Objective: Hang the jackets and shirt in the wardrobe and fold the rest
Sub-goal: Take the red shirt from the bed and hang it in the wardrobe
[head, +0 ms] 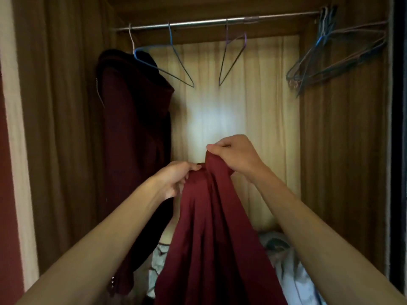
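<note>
We see both hands raised before the open wardrobe (343, 150), each gripping the top edge of a dark red garment (211, 238) that hangs down between the forearms. The left hand (174, 179) has its fingers curled round a bunch of the cloth. The right hand (233, 155), a little higher, nips a fold between thumb and fingers. Inside, a metal rail (198, 24) runs across the top. A dark maroon jacket (134, 128) hangs from it at the left, by the side wall. Just beside it hangs a bare blue hanger (170, 38), then a purple hanger (234, 62) near the middle, and a cluster of wire hangers (330, 56) at the right end. On the wardrobe floor lies pale patterned cloth (293, 276), partly hidden behind the garment
</note>
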Tool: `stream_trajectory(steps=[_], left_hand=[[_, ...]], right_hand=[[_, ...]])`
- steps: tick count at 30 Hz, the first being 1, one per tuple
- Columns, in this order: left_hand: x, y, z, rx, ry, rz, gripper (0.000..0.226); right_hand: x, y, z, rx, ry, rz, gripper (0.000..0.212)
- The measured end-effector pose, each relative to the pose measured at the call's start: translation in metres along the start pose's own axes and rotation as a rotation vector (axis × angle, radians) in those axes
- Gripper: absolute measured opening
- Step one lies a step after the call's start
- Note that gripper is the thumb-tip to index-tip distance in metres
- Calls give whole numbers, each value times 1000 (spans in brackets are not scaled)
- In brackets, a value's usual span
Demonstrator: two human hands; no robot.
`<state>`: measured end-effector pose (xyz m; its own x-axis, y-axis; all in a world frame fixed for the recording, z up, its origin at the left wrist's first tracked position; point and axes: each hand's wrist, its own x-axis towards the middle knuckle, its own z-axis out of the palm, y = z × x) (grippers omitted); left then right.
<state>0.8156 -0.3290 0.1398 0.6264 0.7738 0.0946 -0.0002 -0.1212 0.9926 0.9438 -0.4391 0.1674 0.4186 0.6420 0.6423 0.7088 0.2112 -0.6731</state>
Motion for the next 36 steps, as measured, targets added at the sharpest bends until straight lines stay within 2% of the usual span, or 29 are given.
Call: stream_trajectory(steps=[3,6,7,10,13,17,21,24,27,29,31,33,36], left_hand=[[10,19,1,-138,40,25,29],[19,36,-17,-229,24,8,52],[24,40,-26,-225,17,22,51],[38,51,-49,-188,70,64,24],[50,65,-65,-198,140,107,23],[63,87,-87,-230,190,204,17],[74,101,-110,-262,202,271,16],[82,104,-122,-240,170,287,19],[87,103,-131,-203,143,290,29],[88,103,-137,-190,123,297,25],[90,102,-143,-184,120,302,17],[94,101,-149,-180,124,301,13],[97,99,-154,-170,130,306,14]], right_hand=[[21,-11,27,-18,-78,3,22],[40,-21,39,75,-212,56,36],[45,-25,41,150,-264,77,40],[61,-39,45,365,-368,139,45],[82,-51,56,437,-287,165,53],[120,-71,73,442,-117,84,39],[155,-109,88,618,-199,-128,40],[178,-146,103,603,-237,-251,56],[197,-171,117,489,-256,-244,72],[204,-180,125,393,-248,-215,75],[210,-183,128,330,-150,-195,78],[220,-180,124,299,18,-166,77],[240,-164,113,373,186,-100,64]])
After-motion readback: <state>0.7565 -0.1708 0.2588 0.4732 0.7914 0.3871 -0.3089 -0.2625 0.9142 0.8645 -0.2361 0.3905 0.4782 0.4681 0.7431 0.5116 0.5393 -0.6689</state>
